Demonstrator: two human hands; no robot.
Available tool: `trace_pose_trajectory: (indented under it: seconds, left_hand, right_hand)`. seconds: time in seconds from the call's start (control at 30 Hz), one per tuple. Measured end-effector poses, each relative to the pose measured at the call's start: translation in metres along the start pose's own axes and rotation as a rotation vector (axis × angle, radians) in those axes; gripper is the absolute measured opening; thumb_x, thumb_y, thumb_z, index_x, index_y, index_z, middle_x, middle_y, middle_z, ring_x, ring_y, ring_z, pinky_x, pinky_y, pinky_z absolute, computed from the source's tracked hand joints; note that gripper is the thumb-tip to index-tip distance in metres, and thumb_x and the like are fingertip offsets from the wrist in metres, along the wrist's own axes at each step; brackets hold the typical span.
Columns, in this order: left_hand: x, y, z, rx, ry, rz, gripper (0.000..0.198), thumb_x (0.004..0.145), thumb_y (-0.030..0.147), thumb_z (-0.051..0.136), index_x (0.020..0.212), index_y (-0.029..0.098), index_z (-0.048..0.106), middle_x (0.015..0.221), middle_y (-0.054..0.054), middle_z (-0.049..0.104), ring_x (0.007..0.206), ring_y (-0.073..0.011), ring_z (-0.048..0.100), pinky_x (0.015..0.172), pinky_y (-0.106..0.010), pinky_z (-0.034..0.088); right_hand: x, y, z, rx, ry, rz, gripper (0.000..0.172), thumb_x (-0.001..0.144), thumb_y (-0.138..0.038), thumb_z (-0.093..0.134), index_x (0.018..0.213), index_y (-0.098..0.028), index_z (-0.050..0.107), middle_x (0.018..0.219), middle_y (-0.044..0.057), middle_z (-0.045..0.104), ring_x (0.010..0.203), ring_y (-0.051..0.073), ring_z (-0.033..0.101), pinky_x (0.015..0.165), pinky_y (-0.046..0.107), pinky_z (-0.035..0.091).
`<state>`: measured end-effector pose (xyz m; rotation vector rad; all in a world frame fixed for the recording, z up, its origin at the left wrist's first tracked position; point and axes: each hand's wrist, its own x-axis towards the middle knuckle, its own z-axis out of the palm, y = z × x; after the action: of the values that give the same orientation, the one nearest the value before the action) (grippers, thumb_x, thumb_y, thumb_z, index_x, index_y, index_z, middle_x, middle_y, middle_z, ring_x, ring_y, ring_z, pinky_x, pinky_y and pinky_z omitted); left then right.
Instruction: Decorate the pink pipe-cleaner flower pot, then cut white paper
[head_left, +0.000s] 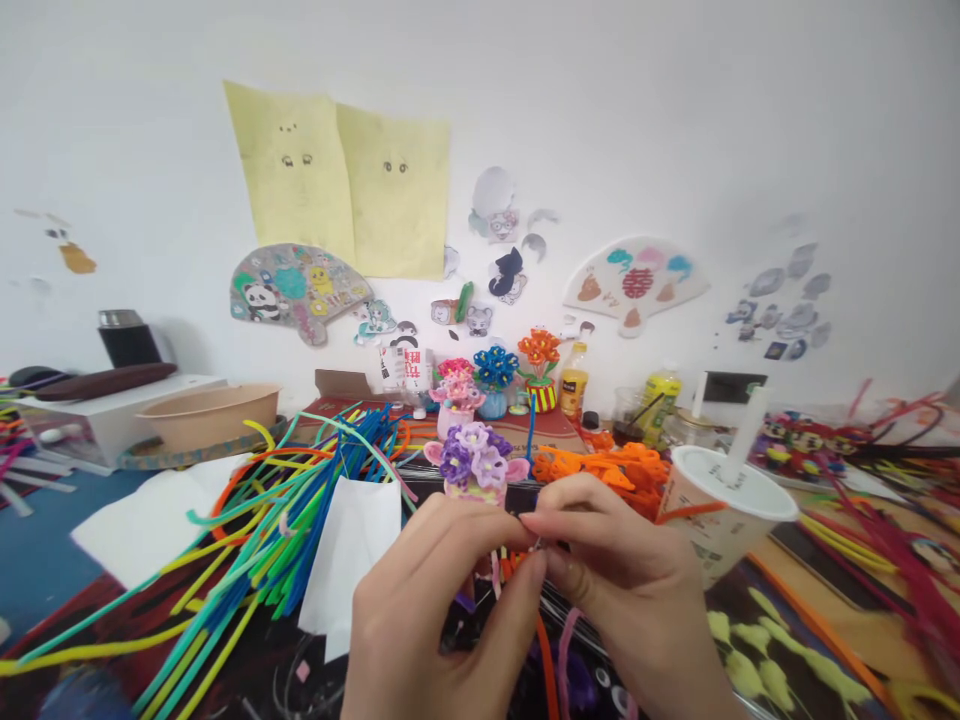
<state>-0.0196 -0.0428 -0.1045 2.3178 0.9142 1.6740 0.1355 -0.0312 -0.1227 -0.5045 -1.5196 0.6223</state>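
My left hand (442, 600) and my right hand (619, 590) meet at the middle front, thumbs and fingertips pinched together. Between the tips is something tiny, perhaps a thin wire; it is too small to make out. Just beyond the fingers stands a small pot of purple and lilac pipe-cleaner flowers (480, 460) with pink ears. Below and behind my hands, an orange pipe cleaner (545, 665) and pink strands show, partly hidden. To the left of my left hand lies a white sheet of paper (352, 560).
A bundle of pipe cleaners (300, 530) in green, blue and yellow spreads left. A lidded paper cup with a straw (731, 500) stands close at right, near orange pipe-cleaner pieces (600, 465). Behind are blue flowers (495, 370), orange flowers (540, 350) and a juice bottle (574, 380).
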Motion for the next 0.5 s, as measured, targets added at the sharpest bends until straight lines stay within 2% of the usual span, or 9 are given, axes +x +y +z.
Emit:
trace_pose_trajectory:
  seconds: [0.3, 0.5]
  left_hand:
    - [0.0, 0.0017, -0.0039, 0.022, -0.006, 0.013, 0.016, 0.084, 0.015, 0.064, 0.093, 0.027, 0.064, 0.082, 0.002, 0.072, 0.069, -0.0138, 0.065, 0.061, -0.023, 0.053]
    - [-0.0016, 0.0035, -0.0014, 0.109, 0.047, 0.101, 0.016, 0.084, 0.014, 0.065, 0.095, 0.027, 0.064, 0.08, 0.002, 0.071, 0.067, -0.0119, 0.062, 0.059, -0.021, 0.05]
  right_hand:
    - [-0.0004, -0.0001, 0.0039, 0.102, 0.072, 0.11, 0.01, 0.08, -0.023, 0.075, 0.087, -0.029, 0.076, 0.078, 0.002, 0.071, 0.071, 0.015, 0.067, 0.062, 0.02, 0.057]
    - [0.0009, 0.0006, 0.0011, 0.088, 0.042, 0.07, 0.011, 0.081, -0.022, 0.073, 0.089, -0.029, 0.076, 0.078, 0.003, 0.072, 0.071, 0.016, 0.068, 0.06, 0.021, 0.057]
